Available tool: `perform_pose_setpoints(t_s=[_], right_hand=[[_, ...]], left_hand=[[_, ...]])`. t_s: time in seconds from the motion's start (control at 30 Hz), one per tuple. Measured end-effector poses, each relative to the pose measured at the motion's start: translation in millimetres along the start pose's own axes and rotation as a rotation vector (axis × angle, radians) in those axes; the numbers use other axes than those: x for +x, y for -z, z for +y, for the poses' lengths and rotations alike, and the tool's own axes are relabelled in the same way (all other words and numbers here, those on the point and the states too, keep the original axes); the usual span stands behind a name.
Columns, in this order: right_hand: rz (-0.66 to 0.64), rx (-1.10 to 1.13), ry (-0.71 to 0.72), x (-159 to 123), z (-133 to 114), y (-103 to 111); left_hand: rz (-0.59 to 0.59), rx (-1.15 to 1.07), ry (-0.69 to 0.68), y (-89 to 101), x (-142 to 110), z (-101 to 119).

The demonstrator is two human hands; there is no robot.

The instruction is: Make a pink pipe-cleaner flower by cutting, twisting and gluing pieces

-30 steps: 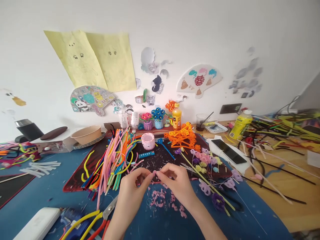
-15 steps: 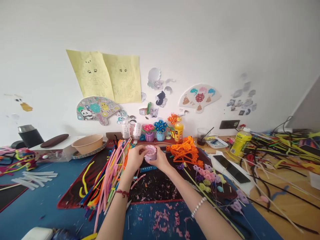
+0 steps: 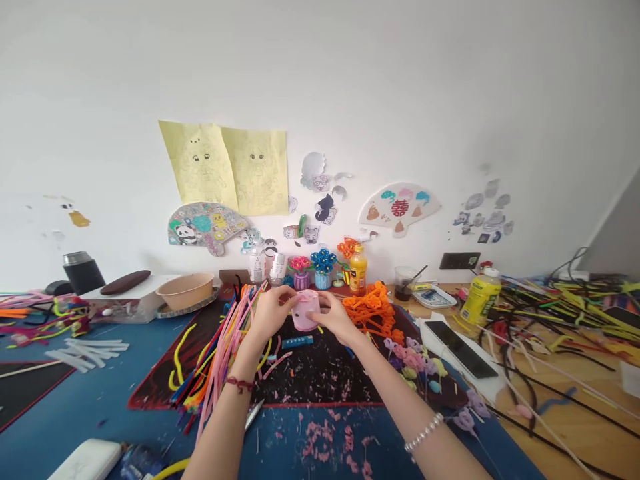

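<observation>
Between my two hands is a small pink cup-shaped pot (image 3: 306, 315), its outer side facing me, with a dark spot on its left side. My left hand (image 3: 271, 311) pinches the rim from the left. My right hand (image 3: 338, 319) grips the pot from the right, fingers closed on its side. Below the pot lies a small blue strip (image 3: 297, 342) on the black mat (image 3: 325, 373). Pink and multicoloured pipe cleaners (image 3: 225, 360) lie in a bundle beside my left forearm.
Orange pipe-cleaner pieces (image 3: 373, 310) lie right of my hands, near an orange drink bottle (image 3: 358, 272). Finished flower pots (image 3: 323, 270) stand at the wall. A phone (image 3: 463, 350) rests on the right. A scissor-like blade (image 3: 255, 413) and pink scraps (image 3: 325, 440) are nearer me.
The pot has been tilted: its opening faced me before, now its side does. My right hand has shifted its hold higher on the side. The whole view has moved slightly.
</observation>
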State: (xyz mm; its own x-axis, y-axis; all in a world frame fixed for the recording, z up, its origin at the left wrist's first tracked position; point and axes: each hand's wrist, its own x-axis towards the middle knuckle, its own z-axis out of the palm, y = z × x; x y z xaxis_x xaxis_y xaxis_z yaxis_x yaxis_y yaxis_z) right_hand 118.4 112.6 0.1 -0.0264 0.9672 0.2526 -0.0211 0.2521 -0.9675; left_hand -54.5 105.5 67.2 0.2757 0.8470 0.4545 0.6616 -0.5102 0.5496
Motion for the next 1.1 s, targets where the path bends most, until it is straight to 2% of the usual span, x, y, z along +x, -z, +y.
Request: perform_pose_setpoints(t_s=[0.13,0.27,0.47,0.63,0.87,1.1], right_hand=[[-0.03,0.131,0.022,-27.8,-19.8,2.0],[-0.065,0.185,0.06,-56.3,-37.9,1.1],[-0.018,0.184,0.096,-87.9,-59.5,3.9],[-0.055,0.154,0.165,-106.5,-71.1,10.3],[-0.075,0.115,0.205,-114.5,-66.9,12.9],[-0.074,0.115,0.175,-108.5,-53.1,16.3]], left_hand=[[0.048,-0.01,-0.036,15.4,-12.9,37.0],[0.048,0.007,-0.072,29.1,-27.2,66.2],[-0.012,0.034,-0.126,47.1,-41.3,91.9],[-0.033,0.052,-0.162,54.6,-50.4,108.8],[-0.05,0.081,-0.189,56.1,-57.0,117.3],[-0.103,0.051,-0.189,44.0,-52.2,98.8]])
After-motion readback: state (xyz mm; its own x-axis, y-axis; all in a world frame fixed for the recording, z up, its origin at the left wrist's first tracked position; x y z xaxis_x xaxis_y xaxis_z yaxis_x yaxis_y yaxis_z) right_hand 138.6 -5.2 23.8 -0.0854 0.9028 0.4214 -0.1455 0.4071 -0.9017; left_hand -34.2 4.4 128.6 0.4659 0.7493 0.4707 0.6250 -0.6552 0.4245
